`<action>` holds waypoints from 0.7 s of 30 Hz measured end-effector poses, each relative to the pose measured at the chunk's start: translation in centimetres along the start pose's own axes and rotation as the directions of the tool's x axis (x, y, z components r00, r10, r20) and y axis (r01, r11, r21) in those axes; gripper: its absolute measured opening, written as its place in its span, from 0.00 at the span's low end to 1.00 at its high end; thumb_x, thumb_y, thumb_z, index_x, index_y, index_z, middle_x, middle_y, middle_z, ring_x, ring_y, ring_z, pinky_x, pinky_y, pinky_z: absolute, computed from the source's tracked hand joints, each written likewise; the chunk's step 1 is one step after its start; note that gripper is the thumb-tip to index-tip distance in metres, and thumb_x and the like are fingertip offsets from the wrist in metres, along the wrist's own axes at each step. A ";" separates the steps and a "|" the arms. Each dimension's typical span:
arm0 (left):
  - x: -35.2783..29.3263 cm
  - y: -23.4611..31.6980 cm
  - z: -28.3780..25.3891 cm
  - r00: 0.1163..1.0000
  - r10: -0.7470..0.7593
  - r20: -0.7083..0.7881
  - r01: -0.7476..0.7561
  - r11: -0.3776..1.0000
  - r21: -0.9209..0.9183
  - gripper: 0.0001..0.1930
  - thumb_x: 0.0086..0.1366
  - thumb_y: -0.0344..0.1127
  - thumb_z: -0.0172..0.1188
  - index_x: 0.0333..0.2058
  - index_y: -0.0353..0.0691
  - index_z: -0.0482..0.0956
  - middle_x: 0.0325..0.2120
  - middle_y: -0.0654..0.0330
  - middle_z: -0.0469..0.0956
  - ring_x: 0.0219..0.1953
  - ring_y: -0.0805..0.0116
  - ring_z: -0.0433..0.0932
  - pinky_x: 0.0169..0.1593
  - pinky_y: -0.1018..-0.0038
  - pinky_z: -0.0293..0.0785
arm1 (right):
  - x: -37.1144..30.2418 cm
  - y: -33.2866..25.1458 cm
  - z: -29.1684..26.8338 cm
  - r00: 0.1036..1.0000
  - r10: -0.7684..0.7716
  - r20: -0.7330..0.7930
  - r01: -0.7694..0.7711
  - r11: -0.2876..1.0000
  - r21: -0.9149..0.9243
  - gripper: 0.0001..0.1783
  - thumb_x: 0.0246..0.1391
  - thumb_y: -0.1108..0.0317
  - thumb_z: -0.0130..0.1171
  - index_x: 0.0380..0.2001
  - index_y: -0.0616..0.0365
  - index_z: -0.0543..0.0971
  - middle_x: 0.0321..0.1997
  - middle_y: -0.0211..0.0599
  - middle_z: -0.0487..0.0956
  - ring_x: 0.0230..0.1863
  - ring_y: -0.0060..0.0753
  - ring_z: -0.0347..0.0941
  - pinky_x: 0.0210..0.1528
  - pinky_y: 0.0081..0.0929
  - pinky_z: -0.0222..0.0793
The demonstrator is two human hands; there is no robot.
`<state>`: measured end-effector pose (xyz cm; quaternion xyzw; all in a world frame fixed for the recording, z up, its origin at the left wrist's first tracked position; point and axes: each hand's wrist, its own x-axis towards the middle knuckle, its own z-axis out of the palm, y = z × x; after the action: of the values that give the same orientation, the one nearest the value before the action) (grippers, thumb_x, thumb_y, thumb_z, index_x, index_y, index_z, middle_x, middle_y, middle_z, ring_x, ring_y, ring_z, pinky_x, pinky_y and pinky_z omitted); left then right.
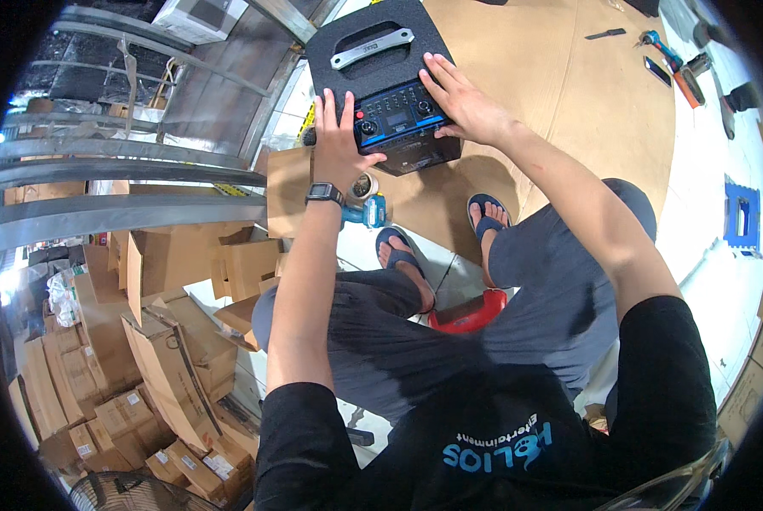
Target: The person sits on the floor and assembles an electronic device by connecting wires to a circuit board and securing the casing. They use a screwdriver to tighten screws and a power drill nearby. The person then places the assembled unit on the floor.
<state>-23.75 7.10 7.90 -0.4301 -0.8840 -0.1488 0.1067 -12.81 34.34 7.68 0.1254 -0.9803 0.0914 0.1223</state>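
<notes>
A black box-shaped speaker (322,60) stands on a cardboard sheet in front of me, with a silver carry handle (373,48) across its top. Its near edge carries a control panel (396,113) with knobs, small buttons and blue trim. My left hand (340,145) rests on the panel's left end, fingers stretched forward and thumb out to the side. On the right end lies my right hand (475,109), its fingers extended over the top and its thumb lower at the front. Close to my left wrist are a teal power tool (367,211) and a small round container (363,185).
Metal rails (126,175) run along the left, above many cardboard boxes (168,375). A red stool (469,312) is beneath me. The cardboard sheet (586,111) carries a dark blade (605,34), a phone (656,71) and an orange-handled tool (690,88). A blue plastic piece (742,215) lies far right.
</notes>
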 end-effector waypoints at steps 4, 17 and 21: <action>-0.2 -0.9 0.5 0.999 0.054 0.003 -0.054 0.998 -0.026 0.70 0.31 0.50 0.86 0.73 0.41 0.54 0.73 0.34 0.46 0.75 0.35 0.47 0.75 0.50 0.51 | 0.1 0.3 -0.3 1.000 -0.020 0.008 0.020 0.999 -0.025 0.58 0.45 0.53 0.76 0.71 0.72 0.57 0.79 0.66 0.47 0.81 0.62 0.42 0.80 0.47 0.46; 1.7 1.3 0.1 0.996 0.004 -0.085 0.001 0.999 0.054 0.64 0.35 0.54 0.84 0.71 0.40 0.61 0.70 0.36 0.58 0.72 0.36 0.56 0.74 0.52 0.55 | 1.6 4.6 -1.0 0.991 -0.117 0.066 0.120 0.992 -0.048 0.61 0.44 0.49 0.75 0.73 0.66 0.56 0.79 0.65 0.45 0.81 0.61 0.39 0.80 0.45 0.47; 2.8 1.8 0.3 0.985 0.006 -0.172 -0.005 1.000 0.008 0.63 0.33 0.54 0.85 0.69 0.41 0.64 0.68 0.37 0.62 0.70 0.35 0.61 0.72 0.51 0.61 | 3.0 7.4 -1.9 0.980 -0.184 0.072 0.188 0.981 -0.047 0.65 0.41 0.46 0.76 0.74 0.66 0.53 0.80 0.65 0.45 0.81 0.61 0.39 0.81 0.45 0.45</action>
<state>-24.11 10.32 8.80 -0.4178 -0.8709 -0.1817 0.1844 -17.21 41.13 9.20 0.2162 -0.9700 0.0491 0.1003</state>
